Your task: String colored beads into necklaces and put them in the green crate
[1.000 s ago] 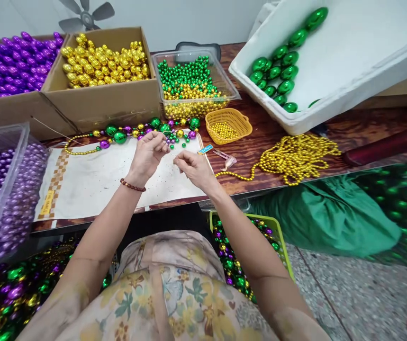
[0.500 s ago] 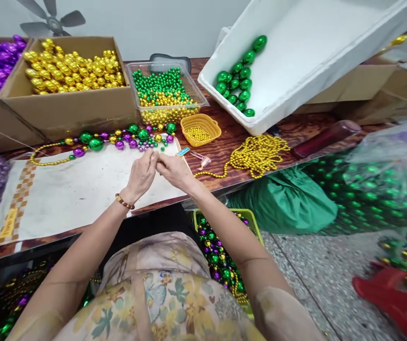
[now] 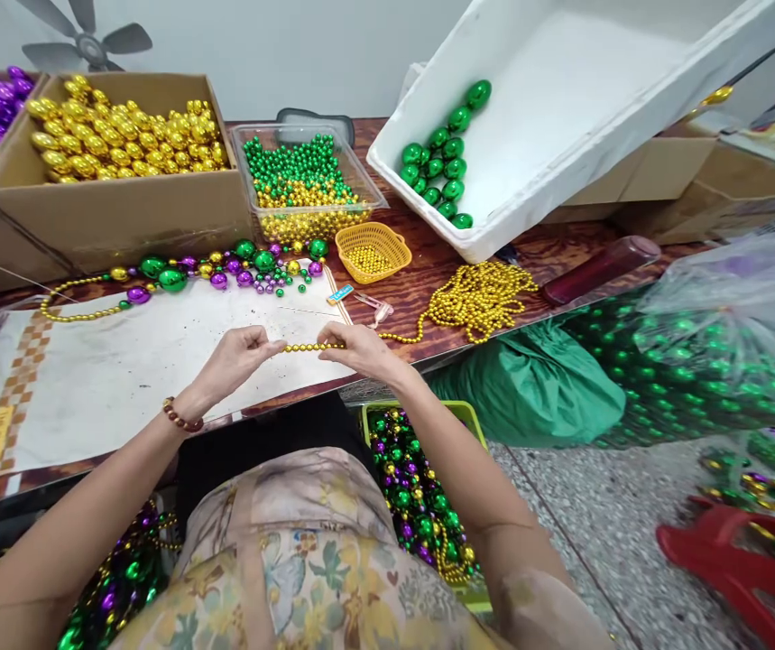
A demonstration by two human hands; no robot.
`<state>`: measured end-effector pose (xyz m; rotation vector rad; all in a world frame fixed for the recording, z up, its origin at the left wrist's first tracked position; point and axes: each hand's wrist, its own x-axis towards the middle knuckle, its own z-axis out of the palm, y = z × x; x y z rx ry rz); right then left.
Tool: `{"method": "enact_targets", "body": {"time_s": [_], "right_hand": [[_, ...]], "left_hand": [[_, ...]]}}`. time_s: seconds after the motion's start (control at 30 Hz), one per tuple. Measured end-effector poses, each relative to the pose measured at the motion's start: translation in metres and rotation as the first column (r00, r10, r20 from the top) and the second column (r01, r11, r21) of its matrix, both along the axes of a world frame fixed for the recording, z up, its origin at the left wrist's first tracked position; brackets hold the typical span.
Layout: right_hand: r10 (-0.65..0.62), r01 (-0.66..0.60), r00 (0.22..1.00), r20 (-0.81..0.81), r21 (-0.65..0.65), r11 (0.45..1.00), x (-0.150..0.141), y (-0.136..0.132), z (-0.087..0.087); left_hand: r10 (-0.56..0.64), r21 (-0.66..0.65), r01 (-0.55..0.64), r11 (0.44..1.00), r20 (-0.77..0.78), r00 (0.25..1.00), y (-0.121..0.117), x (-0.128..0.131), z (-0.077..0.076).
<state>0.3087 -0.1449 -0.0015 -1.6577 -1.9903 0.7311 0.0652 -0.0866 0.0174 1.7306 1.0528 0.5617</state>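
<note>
A string of small gold beads [image 3: 304, 347] stretches between my two hands over the white cloth [image 3: 177, 361]. My left hand [image 3: 242, 354] pinches its left end. My right hand [image 3: 358, 350] is closed round the strand further right, and the beads run on from it to a gold heap [image 3: 478, 300]. Just beyond my hands lies a strung garland [image 3: 172, 279] of green, purple and gold beads, with a gold bead loop at its left. Small pink-handled snippers [image 3: 382, 312] and a blue-labelled packet [image 3: 340, 293] rest near my right hand.
Behind stand a carton of gold beads [image 3: 123, 194], a clear tub [image 3: 312, 212] of green and gold beads, and a yellow basket [image 3: 397, 262]. A tilted white foam box [image 3: 549, 135] holds green beads. Below the table edge sits a yellow-green bin [image 3: 472, 415].
My hands were together near the garland. They have come back toward me and apart, the left moving left, with the gold bead string now showing between them.
</note>
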Motion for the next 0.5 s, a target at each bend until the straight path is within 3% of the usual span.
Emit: {"method": "enact_targets", "body": {"time_s": [0.1, 0.17, 0.33, 0.5], "right_hand": [[-0.042, 0.044, 0.996, 0.084, -0.024, 0.999, 0.024, -0.01, -0.012], [-0.075, 0.079, 0.99, 0.115, -0.03, 0.996, 0.044, -0.016, -0.018], [-0.16, 0.157, 0.973, 0.165, 0.031, 0.987, 0.091, -0.018, -0.017], [-0.235, 0.218, 0.97, 0.058, 0.205, 0.954, 0.111, -0.003, 0.02]], "left_hand": [[0.109, -0.308, -0.047, 0.95, 0.187, 0.976, -0.004, -0.013, 0.003], [0.165, -0.411, -0.035, 0.911, 0.285, 0.944, -0.004, -0.024, 0.01], [0.247, -0.405, -0.059, 0.912, 0.429, 0.869, 0.009, -0.053, 0.041], [0.25, -0.33, -0.109, 0.938, 0.424, 0.87, 0.028, -0.067, 0.073]]}}
